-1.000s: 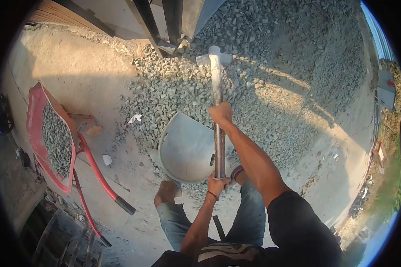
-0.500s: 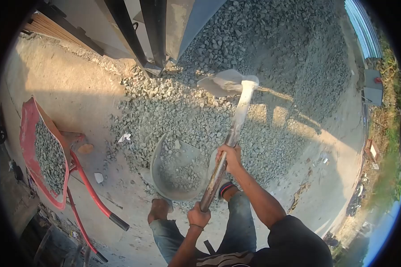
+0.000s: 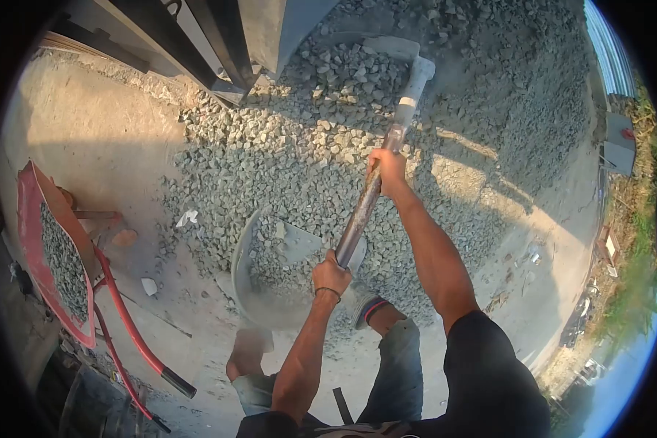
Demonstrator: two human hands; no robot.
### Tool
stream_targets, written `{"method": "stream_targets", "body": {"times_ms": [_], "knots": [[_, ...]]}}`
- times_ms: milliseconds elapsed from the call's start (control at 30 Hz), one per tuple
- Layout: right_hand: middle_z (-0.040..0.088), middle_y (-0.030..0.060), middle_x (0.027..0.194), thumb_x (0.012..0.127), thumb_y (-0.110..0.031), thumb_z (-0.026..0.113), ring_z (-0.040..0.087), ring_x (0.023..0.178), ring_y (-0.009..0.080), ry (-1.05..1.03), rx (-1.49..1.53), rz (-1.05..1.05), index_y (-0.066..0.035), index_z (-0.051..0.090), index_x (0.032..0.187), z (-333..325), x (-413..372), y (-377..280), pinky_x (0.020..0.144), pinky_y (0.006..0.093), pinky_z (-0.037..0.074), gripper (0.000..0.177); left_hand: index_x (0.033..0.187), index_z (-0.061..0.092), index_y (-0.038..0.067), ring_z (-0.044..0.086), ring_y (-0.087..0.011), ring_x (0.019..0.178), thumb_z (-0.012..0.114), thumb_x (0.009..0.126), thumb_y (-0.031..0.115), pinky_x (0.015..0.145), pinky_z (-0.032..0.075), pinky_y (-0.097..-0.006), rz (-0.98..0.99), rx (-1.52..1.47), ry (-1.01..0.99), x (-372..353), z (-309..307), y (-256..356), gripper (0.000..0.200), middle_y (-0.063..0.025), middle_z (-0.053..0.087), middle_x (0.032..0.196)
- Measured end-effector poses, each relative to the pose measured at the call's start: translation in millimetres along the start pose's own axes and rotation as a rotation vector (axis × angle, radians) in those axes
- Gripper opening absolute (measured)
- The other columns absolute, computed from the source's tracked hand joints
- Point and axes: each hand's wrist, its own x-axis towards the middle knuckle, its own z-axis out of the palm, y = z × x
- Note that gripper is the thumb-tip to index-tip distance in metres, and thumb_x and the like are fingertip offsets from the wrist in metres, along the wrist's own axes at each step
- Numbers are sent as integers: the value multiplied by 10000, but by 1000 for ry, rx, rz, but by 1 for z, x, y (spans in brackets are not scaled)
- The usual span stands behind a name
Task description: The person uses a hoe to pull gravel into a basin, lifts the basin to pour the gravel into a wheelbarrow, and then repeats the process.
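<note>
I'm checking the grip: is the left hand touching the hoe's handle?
Touching. The head view shows the left hand wrapped around the hoe's handle near its lower end, fingers closed on it with no gap.

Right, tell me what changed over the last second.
The pan, empty a second ago, now holds gravel. The hoe pulled back toward it, then swung out again, and its blade now sits farther up the gravel pile. The right hand slid down the handle and back up. The left hand kept its grip at the end, and the wheelbarrow stayed put.
</note>
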Motion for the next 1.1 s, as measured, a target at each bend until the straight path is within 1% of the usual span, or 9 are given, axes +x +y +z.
{"method": "stream_targets", "body": {"times_ms": [333, 433, 533, 600, 700, 767, 933, 1033, 1100], "knots": [[553, 105, 628, 717, -61, 636, 545, 480, 231, 15, 29, 546, 20, 568, 710, -31, -154, 223, 475, 403, 481, 106, 901, 569, -6, 643, -450, 742, 628, 634, 131, 729, 519, -493, -397, 171, -240, -226, -35, -89, 306, -257, 645, 733], [529, 83, 628, 738, -63, 625, 539, 552, 217, -62, 82, 693, -18, 576, 691, -37, -227, 235, 537, 398, 498, 81, 885, 587, 14, 639, -457, 693, 648, 631, 186, 716, 518, -518, -331, 338, -192, -256, -37, -125, 313, -237, 640, 684], [570, 93, 663, 713, -98, 623, 589, 600, 223, -63, -22, 705, -31, 572, 635, -58, -286, 256, 548, 350, 481, 115, 884, 588, 20, 637, -458, 686, 652, 631, 193, 707, 517, -522, -220, 328, -166, -232, -56, -91, 313, -240, 637, 679], [567, 87, 655, 702, -104, 621, 592, 598, 221, -23, -8, 804, -33, 570, 633, -69, -302, 241, 545, 343, 478, 111, 883, 589, 24, 635, -459, 682, 654, 631, 197, 701, 516, -524, -203, 315, -164, -236, -65, -66, 313, -242, 635, 676], [552, 94, 630, 703, -78, 633, 577, 545, 230, -31, 94, 618, -34, 555, 643, -87, -282, 195, 505, 367, 477, 107, 881, 589, 30, 633, -460, 675, 658, 631, 204, 693, 515, -528, -234, 292, -181, -257, -75, -34, 313, -245, 632, 671], [527, 99, 602, 726, -41, 614, 558, 510, 230, 18, 268, 436, -26, 536, 647, -76, -226, 95, 485, 391, 477, 113, 880, 590, 34, 631, -461, 670, 661, 630, 209, 687, 515, -530, -245, 271, -184, -253, -81, -16, 313, -248, 630, 668], [511, 94, 589, 716, -9, 606, 534, 479, 226, -150, 500, -238, -11, 515, 706, -34, -51, -151, 455, 386, 460, 91, 878, 533, 61, 643, -403, 657, 663, 670, 139, 610, 514, -496, 332, 172, 265, 20, -95, 115, 258, -210, 653, 760], [524, 105, 560, 756, -150, 560, 521, 470, 241, -71, 308, -309, -39, 535, 647, -2, 10, -252, 476, 387, 456, 158, 926, 549, 59, 652, -402, 696, 656, 674, 132, 651, 527, -481, 393, 189, 325, 115, -133, 189, 283, -210, 657, 753], [528, 103, 576, 746, -111, 562, 525, 489, 238, 0, 196, -354, -26, 533, 657, 6, 58, -244, 480, 388, 456, 127, 932, 555, 48, 651, -409, 707, 656, 671, 134, 670, 529, -480, 384, 133, 235, 130, -123, 183, 293, -222, 658, 757]]}}
